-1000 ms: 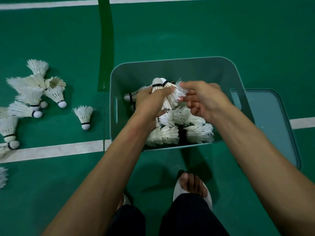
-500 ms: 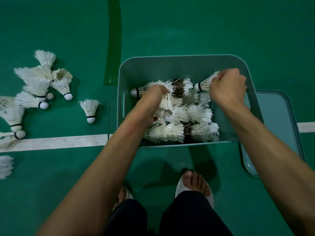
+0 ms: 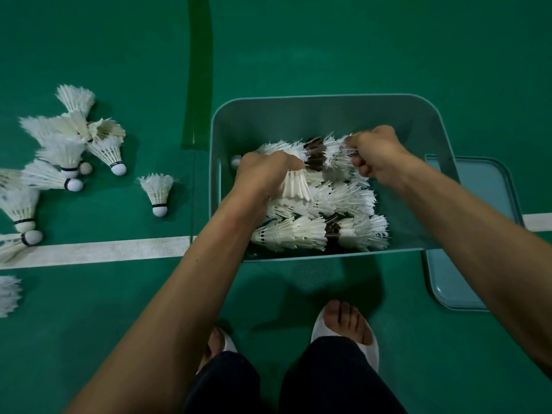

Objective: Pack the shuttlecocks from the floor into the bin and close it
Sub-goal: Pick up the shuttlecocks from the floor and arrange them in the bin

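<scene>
Head: two hands (image 3: 268, 171) (image 3: 377, 155) grip shuttlecocks (image 3: 310, 231) in one bin (image 3: 328, 98).

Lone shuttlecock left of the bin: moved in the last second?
No. The lone shuttlecock keeps its spot: cork toward the white line, same gap to the bin. Only the view shifted.

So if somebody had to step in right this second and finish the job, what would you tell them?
Left hand: inside the bin, gripping a shuttlecock.
Right hand: also in the bin, fingers curled on a second shuttlecock.
Done: a pile lies packed in the open bin.
Left: a scatter of loose shuttlecocks on the floor to the left needs to go in. Then fit the lid, which lies at the bin's right side.
</scene>
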The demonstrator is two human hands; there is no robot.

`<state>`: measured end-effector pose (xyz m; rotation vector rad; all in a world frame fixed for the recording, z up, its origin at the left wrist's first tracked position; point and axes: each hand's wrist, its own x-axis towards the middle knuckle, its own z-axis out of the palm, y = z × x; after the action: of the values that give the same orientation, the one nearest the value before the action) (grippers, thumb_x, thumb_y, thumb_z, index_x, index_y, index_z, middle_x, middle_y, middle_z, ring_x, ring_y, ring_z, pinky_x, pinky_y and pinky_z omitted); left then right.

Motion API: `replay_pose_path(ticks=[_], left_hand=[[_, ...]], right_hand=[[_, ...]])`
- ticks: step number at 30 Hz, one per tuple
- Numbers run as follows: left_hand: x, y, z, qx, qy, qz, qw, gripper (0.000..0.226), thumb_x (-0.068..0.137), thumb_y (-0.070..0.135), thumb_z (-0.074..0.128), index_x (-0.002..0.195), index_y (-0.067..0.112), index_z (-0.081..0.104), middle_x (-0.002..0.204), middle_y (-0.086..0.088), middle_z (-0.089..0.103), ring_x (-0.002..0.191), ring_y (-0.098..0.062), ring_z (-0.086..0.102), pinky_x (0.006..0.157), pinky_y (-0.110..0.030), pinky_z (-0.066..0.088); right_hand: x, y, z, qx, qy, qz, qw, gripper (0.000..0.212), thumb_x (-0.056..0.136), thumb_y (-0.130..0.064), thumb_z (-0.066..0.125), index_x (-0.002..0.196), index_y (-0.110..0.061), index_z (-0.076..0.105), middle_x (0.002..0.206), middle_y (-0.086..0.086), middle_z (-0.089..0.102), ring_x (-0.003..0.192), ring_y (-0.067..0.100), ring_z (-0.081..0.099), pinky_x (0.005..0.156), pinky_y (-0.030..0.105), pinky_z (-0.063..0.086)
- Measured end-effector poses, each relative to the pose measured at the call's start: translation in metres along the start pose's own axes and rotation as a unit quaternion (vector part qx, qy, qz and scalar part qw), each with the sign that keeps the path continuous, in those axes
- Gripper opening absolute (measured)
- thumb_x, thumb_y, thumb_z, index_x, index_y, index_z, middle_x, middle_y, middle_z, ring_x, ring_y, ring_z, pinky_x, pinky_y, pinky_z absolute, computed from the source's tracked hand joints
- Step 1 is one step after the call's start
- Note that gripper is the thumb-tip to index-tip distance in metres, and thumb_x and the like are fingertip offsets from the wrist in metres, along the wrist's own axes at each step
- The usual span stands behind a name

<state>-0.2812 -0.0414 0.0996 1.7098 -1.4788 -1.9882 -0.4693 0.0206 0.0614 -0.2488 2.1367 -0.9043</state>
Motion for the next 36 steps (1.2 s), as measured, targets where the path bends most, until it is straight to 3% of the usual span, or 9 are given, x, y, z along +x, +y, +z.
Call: replay_pose_path(ticks=[5,9,13,17,22,26,30,33,36], left_hand=[[0.005,-0.002,-0.001,0.010,0.002,0.005,1.000,0.011,0.091,0.021,0.074,0.093,0.011,0.068,0.082,0.001,0.064,0.067,-0.010,0.055,0.053,-0.022,0.039],[0.009,-0.003,-0.001,-0.023,-0.010,-0.007,1.000,0.017,0.093,0.017,0.073,0.106,0.006,0.072,0.094,-0.008,0.078,0.074,-0.016,0.069,0.053,-0.022,0.054],[0.008,-0.002,0.005,-0.050,-0.034,-0.013,0.998,0.011,0.093,0.004,0.072,0.103,0.000,0.068,0.100,-0.016,0.077,0.075,-0.017,0.076,0.065,-0.021,0.062],[0.004,0.001,0.017,-0.063,-0.050,-0.001,0.997,0.019,0.089,-0.006,0.072,0.103,0.004,0.064,0.103,-0.017,0.076,0.093,-0.026,0.079,0.079,-0.029,0.064],[0.004,-0.005,0.019,0.080,-0.008,0.064,0.995,0.016,0.089,0.012,0.077,0.103,0.015,0.070,0.101,-0.003,0.073,0.095,-0.020,0.071,0.086,-0.034,0.058],[0.005,-0.010,0.015,0.218,0.035,0.127,0.967,0.035,0.091,0.014,0.069,0.124,0.022,0.061,0.095,0.000,0.070,0.090,-0.020,0.069,0.087,-0.038,0.058],[0.006,-0.010,0.017,0.255,-0.003,0.120,0.959,0.066,0.091,0.007,0.062,0.149,0.028,0.039,0.097,-0.006,0.066,0.075,-0.020,0.057,0.074,-0.036,0.052],[0.006,-0.011,0.019,0.259,-0.023,0.105,0.960,0.081,0.091,0.005,0.061,0.157,0.033,0.024,0.107,-0.004,0.064,0.075,-0.021,0.057,0.068,-0.035,0.050],[0.010,-0.013,0.018,0.247,-0.026,0.090,0.964,0.087,0.092,0.004,0.062,0.160,0.034,0.018,0.109,-0.002,0.063,0.076,-0.020,0.058,0.070,-0.036,0.053]], right_hand=[[-0.002,0.001,-0.007,0.004,0.035,-0.013,0.999,0.018,0.098,-0.022,0.064,0.104,-0.005,0.066,0.071,0.003,0.054,0.053,0.013,0.045,0.046,0.025,0.039],[-0.026,0.011,-0.015,-0.095,0.190,-0.110,0.971,0.038,0.092,-0.035,0.063,0.065,-0.008,0.058,0.060,0.011,0.059,0.052,0.019,0.045,0.057,0.029,0.043],[-0.060,0.009,-0.016,0.041,0.051,-0.077,0.995,0.041,0.089,-0.044,0.071,0.085,-0.003,0.072,0.079,0.009,0.077,0.051,0.011,0.055,0.050,0.027,0.045],[-0.074,0.004,-0.013,0.077,-0.021,-0.106,0.991,0.012,0.082,-0.021,0.083,0.078,-0.012,0.075,0.063,-0.006,0.070,0.055,0.010,0.056,0.047,0.023,0.043],[-0.074,0.008,-0.026,-0.099,0.223,-0.219,0.945,0.009,0.085,-0.023,0.074,0.088,-0.018,0.082,0.077,-0.003,0.077,0.071,0.013,0.071,0.068,0.027,0.056],[-0.070,0.007,-0.034,-0.308,0.340,-0.192,0.868,0.017,0.092,-0.020,0.065,0.101,-0.014,0.079,0.094,0.017,0.075,0.089,0.038,0.070,0.069,0.031,0.042],[-0.053,0.010,-0.020,-0.298,0.312,-0.175,0.885,0.014,0.091,-0.011,0.065,0.091,-0.011,0.079,0.087,0.019,0.073,0.083,0.038,0.070,0.071,0.034,0.051],[-0.038,0.009,-0.014,-0.175,0.269,-0.131,0.938,0.023,0.091,-0.007,0.063,0.072,-0.015,0.072,0.070,0.005,0.064,0.064,0.023,0.060,0.067,0.027,0.050],[-0.021,0.009,-0.011,-0.015,0.256,-0.052,0.965,0.017,0.091,-0.003,0.065,0.084,-0.016,0.074,0.087,0.000,0.070,0.076,0.016,0.066,0.072,0.023,0.053]])
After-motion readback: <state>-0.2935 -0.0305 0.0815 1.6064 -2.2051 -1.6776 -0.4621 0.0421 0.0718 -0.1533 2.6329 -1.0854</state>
